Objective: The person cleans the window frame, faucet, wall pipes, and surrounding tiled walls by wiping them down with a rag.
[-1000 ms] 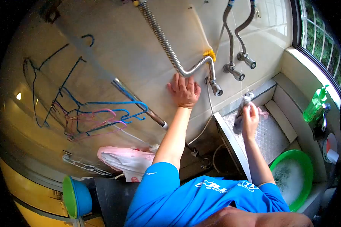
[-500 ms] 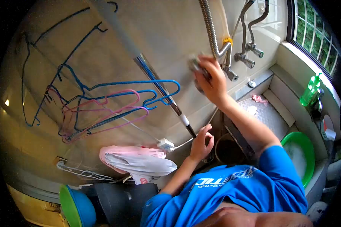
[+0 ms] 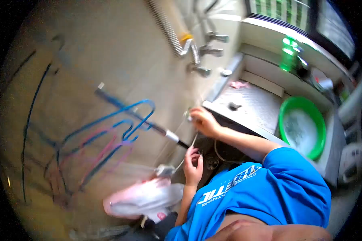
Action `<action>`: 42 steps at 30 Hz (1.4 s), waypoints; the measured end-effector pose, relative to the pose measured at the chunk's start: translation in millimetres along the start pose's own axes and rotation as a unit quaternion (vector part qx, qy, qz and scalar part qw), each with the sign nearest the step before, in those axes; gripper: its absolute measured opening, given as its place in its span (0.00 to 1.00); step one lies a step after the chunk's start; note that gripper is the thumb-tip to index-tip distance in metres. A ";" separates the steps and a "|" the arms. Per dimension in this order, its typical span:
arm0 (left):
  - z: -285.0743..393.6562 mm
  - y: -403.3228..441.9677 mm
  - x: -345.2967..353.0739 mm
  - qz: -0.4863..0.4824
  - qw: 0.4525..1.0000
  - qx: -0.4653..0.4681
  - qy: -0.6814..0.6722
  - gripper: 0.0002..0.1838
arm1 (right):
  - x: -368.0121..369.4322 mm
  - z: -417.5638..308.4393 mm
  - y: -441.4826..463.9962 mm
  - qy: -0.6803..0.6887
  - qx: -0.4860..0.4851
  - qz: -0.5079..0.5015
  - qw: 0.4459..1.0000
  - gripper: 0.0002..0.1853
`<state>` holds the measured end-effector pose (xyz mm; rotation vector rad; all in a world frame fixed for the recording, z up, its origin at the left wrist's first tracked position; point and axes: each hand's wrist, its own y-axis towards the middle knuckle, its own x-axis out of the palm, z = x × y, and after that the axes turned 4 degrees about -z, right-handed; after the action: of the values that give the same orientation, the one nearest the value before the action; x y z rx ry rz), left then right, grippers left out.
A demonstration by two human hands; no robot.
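Blurred by motion, my right hand [image 3: 205,121] is closed at the fingertips on a small pale and greenish thing that I cannot make out, close to the tiled wall [image 3: 149,72]. Below it, my left hand [image 3: 193,166] has loosely bent fingers and a gap by the thumb, with nothing visible in it. It is beside the black lower end of a rod [image 3: 171,135]. Blue hangers [image 3: 96,124] hang to the left. A small dark thing [image 3: 234,106] lies on the sink's textured floor [image 3: 255,105].
A green basin [image 3: 322,126] of foamy water stands at the right. A green bottle [image 3: 287,54] is on the window ledge. Metal valves [image 3: 211,51] and a flexible hose [image 3: 163,25] are on the wall. A pink and white bag [image 3: 147,199] hangs at lower left.
My left hand has left the wall and moved down. My right hand went from the sink up to the wall, then lower. The grey cloth is no longer visible in it. The view has turned.
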<state>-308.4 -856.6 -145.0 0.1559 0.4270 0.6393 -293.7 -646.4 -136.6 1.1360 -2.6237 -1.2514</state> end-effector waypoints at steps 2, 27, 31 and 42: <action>-1.1 9.7 15.5 0.020 0.996 0.049 -0.074 0.42 | -17.9 -22.5 -24.6 0.038 -0.010 -0.019 0.999 0.18; 23.4 -68.7 130.0 -0.367 0.924 0.051 -0.096 0.32 | -174.8 -263.0 -360.1 -0.106 0.438 0.105 0.887 0.17; 41.1 -118.5 140.5 -0.402 0.905 0.010 -0.137 0.31 | -158.4 -313.0 -435.7 -0.130 0.522 0.124 0.834 0.16; 62.1 -151.2 156.9 -0.538 0.827 0.098 -0.130 0.29 | -95.0 -408.8 -571.9 -0.110 0.652 0.283 0.694 0.13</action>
<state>-86.5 -882.0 -182.7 0.1657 0.2496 -0.5494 247.7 -1096.4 -223.0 -0.0829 -3.4605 0.8487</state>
